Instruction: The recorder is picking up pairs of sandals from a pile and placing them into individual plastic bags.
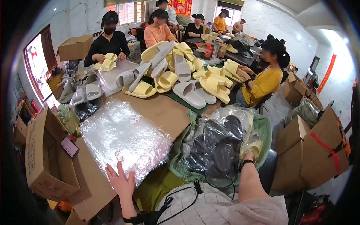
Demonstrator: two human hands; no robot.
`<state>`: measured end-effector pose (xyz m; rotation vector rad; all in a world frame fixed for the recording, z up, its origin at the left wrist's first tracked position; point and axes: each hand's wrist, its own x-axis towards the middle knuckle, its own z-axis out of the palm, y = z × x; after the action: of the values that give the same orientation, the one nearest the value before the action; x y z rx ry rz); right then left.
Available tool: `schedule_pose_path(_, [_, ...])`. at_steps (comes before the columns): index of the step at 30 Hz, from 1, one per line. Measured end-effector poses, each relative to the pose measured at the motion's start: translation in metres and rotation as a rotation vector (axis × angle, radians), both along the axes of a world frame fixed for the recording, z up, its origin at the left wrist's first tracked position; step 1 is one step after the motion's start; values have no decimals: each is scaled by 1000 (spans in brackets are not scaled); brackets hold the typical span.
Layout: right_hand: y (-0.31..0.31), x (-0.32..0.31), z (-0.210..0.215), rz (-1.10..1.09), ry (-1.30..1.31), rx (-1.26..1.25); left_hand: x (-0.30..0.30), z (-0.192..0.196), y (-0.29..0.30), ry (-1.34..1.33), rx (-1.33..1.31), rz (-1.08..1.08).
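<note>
My left hand (pixel 122 180) lies with its fingers spread at the near edge of a stack of clear plastic bags (pixel 120 127) on the cardboard-covered table. Nothing is held in it. On my right, a green woven sack (pixel 265 129) holds dark slippers (pixel 225 140) and pale yellow slippers (pixel 255 145) in clear plastic. Down into the sack's right side reaches my right hand (pixel 248 156), touching the yellow slippers there; its fingers are hidden among them. Beyond the bags rises a loose heap of yellow slippers (pixel 142 89) and grey slippers (pixel 189 94).
An open cardboard box (pixel 47 157), a phone (pixel 69 146) and a green bottle (pixel 68 119) stand or lie at the left. Cardboard cartons (pixel 313 150) are on the right. Co-workers sit round the table; one in yellow (pixel 264 80) and one in black (pixel 108 47) handle yellow slippers.
</note>
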<state>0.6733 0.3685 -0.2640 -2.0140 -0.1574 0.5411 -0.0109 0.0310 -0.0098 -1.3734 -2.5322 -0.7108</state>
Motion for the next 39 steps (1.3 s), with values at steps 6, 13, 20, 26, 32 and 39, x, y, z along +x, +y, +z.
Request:
schedule_pose_path(6, [19,8,76,260,-661,-285,6,-5,23,-30,27,-53])
schedule_pose_path(13, [-16,-262,350,688,-1270,592,-5,-3,2,16,39,-4])
schedule_pose_path(20, [105,-363,311,1361,-1155,517,-1,-1,2,5,30,-9])
schedule_pose_path(26, [183,-358,270,1335,-978,-38,4,-6,1,-9,-2,9])
schedule_pose_path(32, [135,-396,276,1434,-1211,-149,2,1,1,-12,9,3])
schedule_pose_path(39, [49,-425,285,1507,-1457,-79,-2,1,6,49,43,-8])
